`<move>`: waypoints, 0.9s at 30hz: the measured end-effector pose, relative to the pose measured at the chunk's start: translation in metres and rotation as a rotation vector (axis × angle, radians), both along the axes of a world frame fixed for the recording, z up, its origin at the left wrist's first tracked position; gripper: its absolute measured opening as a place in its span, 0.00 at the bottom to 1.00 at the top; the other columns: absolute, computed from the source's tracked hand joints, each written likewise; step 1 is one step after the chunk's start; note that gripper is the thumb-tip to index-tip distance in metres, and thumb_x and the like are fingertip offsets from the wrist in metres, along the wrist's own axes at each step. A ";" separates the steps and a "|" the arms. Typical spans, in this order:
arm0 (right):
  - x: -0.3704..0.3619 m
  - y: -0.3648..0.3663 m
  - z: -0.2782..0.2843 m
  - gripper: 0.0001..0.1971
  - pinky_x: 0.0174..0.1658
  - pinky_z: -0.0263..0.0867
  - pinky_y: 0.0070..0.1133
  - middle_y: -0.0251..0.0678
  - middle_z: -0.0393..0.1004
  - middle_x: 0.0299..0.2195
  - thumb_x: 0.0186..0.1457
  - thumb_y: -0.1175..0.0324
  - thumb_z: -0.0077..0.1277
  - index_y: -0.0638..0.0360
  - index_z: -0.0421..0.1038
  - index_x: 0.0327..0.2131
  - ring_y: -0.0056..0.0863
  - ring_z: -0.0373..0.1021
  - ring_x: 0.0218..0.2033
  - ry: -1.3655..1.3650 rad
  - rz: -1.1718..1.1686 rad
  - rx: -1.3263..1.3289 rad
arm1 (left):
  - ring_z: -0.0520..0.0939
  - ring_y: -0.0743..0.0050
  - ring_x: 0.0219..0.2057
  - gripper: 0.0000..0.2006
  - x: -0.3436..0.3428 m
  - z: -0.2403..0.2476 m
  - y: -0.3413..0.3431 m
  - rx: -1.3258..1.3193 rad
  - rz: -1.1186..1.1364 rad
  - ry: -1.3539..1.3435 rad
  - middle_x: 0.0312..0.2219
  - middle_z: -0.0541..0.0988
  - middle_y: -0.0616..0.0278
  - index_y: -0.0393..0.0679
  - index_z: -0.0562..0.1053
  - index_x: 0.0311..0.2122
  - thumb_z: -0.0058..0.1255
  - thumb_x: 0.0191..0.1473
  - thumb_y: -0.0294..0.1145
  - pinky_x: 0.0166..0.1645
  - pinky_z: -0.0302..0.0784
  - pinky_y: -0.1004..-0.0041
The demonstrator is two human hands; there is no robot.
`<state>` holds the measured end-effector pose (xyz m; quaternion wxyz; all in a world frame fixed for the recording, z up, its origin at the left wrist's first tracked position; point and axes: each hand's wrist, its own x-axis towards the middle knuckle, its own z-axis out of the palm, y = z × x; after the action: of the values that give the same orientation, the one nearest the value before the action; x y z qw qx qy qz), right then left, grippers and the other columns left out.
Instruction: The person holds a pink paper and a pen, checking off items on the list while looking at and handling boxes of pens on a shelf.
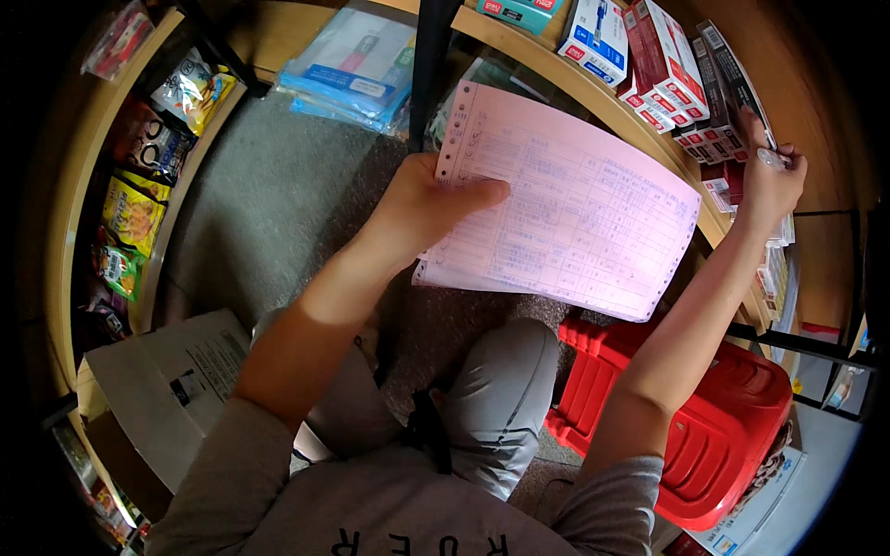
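Observation:
My left hand (436, 204) grips pink printed form sheets (575, 204) at their left edge, the thumb lying on top. The sheets have punched holes along both sides and rows of faint print and pen marks. A second sheet shows below the top one. My right hand (775, 181) is stretched up to the shelf on the right, its fingers curled around a small clear, shiny object (770, 159) whose kind I cannot make out. One finger reaches to a dark, narrow box (735, 79) standing on end beside stacked dark and red-and-white boxes (666, 60).
Snack bags (134, 215) fill the left shelf. Plastic-wrapped blue packs (352, 69) lie at the far end, by a black shelf post (433, 74). A red plastic stool (723, 426) stands under my right arm, and a cardboard box (171, 389) sits at lower left.

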<state>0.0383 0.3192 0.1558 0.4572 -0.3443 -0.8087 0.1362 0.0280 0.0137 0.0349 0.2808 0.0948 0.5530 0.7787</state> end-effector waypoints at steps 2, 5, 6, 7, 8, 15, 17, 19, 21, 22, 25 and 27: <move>-0.004 0.001 -0.002 0.30 0.36 0.60 0.18 0.39 0.68 0.25 0.22 0.46 0.62 0.61 0.60 0.21 0.25 0.64 0.28 -0.046 -0.060 0.017 | 0.75 0.77 0.27 0.12 -0.001 -0.001 0.001 0.032 0.007 -0.009 0.27 0.75 0.57 0.32 0.71 0.33 0.52 0.42 0.27 0.32 0.71 0.78; -0.008 0.009 -0.009 0.33 0.38 0.60 0.20 0.41 0.69 0.27 0.21 0.44 0.61 0.63 0.63 0.25 0.30 0.66 0.30 -0.069 -0.108 0.159 | 0.76 0.73 0.29 0.12 -0.003 0.001 0.000 0.033 -0.056 0.031 0.30 0.75 0.56 0.35 0.70 0.36 0.50 0.44 0.27 0.35 0.72 0.75; -0.009 0.010 -0.011 0.36 0.40 0.59 0.22 0.43 0.69 0.29 0.19 0.42 0.60 0.63 0.63 0.28 0.34 0.66 0.33 -0.092 -0.085 0.147 | 0.76 0.73 0.29 0.12 -0.003 0.001 0.000 0.031 -0.054 0.029 0.30 0.75 0.56 0.35 0.70 0.36 0.50 0.44 0.27 0.35 0.72 0.75; -0.010 0.010 -0.012 0.39 0.42 0.59 0.24 0.45 0.69 0.32 0.18 0.39 0.59 0.62 0.63 0.31 0.38 0.66 0.36 -0.114 -0.063 0.136 | 0.76 0.73 0.29 0.12 -0.003 0.002 0.001 0.021 -0.042 0.021 0.30 0.75 0.56 0.35 0.70 0.36 0.50 0.44 0.27 0.35 0.72 0.75; -0.011 0.007 -0.012 0.39 0.42 0.59 0.24 0.45 0.69 0.32 0.18 0.39 0.59 0.62 0.63 0.31 0.38 0.66 0.36 -0.117 -0.061 0.133 | 0.76 0.73 0.29 0.12 -0.003 0.002 0.000 0.009 -0.029 0.012 0.30 0.75 0.56 0.35 0.70 0.36 0.50 0.44 0.27 0.35 0.72 0.75; -0.012 -0.008 -0.011 0.41 0.43 0.59 0.24 0.48 0.69 0.32 0.18 0.40 0.59 0.64 0.63 0.33 0.39 0.66 0.36 -0.180 -0.085 0.105 | 0.76 0.76 0.25 0.13 -0.004 -0.001 -0.003 0.055 0.007 -0.002 0.27 0.75 0.56 0.31 0.70 0.34 0.52 0.42 0.27 0.31 0.71 0.77; -0.010 -0.010 -0.010 0.41 0.42 0.59 0.24 0.49 0.69 0.32 0.18 0.40 0.59 0.65 0.63 0.33 0.39 0.66 0.36 -0.171 -0.079 0.097 | 0.76 0.76 0.26 0.13 -0.004 0.000 -0.001 0.046 0.008 -0.016 0.27 0.75 0.57 0.31 0.70 0.34 0.52 0.42 0.27 0.32 0.71 0.77; -0.005 -0.006 -0.009 0.41 0.41 0.60 0.24 0.49 0.69 0.31 0.19 0.40 0.60 0.66 0.62 0.32 0.39 0.66 0.35 -0.155 -0.077 0.100 | 0.75 0.76 0.26 0.13 -0.004 -0.001 0.002 0.014 0.001 -0.017 0.27 0.75 0.57 0.31 0.70 0.34 0.51 0.42 0.28 0.32 0.71 0.78; -0.004 0.008 -0.012 0.38 0.39 0.60 0.26 0.49 0.69 0.29 0.19 0.42 0.60 0.65 0.62 0.30 0.38 0.66 0.32 -0.106 -0.026 0.115 | 0.75 0.77 0.27 0.12 -0.006 -0.001 0.006 -0.003 -0.014 0.014 0.27 0.75 0.57 0.31 0.70 0.34 0.51 0.43 0.28 0.32 0.71 0.78; -0.004 0.012 -0.022 0.37 0.38 0.60 0.25 0.47 0.69 0.28 0.20 0.42 0.60 0.64 0.62 0.29 0.37 0.66 0.32 -0.097 -0.013 0.107 | 0.75 0.77 0.27 0.12 -0.001 -0.004 0.003 -0.034 0.026 0.032 0.27 0.75 0.58 0.31 0.70 0.34 0.50 0.43 0.28 0.32 0.70 0.78; -0.013 -0.002 -0.013 0.32 0.34 0.61 0.23 0.41 0.68 0.23 0.23 0.45 0.61 0.61 0.61 0.25 0.32 0.65 0.26 -0.020 0.015 0.123 | 0.75 0.77 0.27 0.11 -0.003 0.002 -0.003 -0.039 0.075 0.015 0.27 0.75 0.59 0.33 0.71 0.33 0.50 0.43 0.27 0.32 0.70 0.79; -0.010 0.001 -0.007 0.29 0.29 0.60 0.21 0.37 0.65 0.19 0.24 0.48 0.61 0.60 0.60 0.22 0.26 0.63 0.21 0.071 0.035 -0.040 | 0.75 0.78 0.26 0.10 -0.002 0.002 0.001 -0.003 0.042 0.001 0.26 0.75 0.60 0.33 0.71 0.33 0.50 0.43 0.26 0.31 0.71 0.79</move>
<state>0.0287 0.3197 0.1488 0.4760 -0.3343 -0.7950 0.1723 0.0258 0.0147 0.0370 0.2641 0.0832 0.5562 0.7836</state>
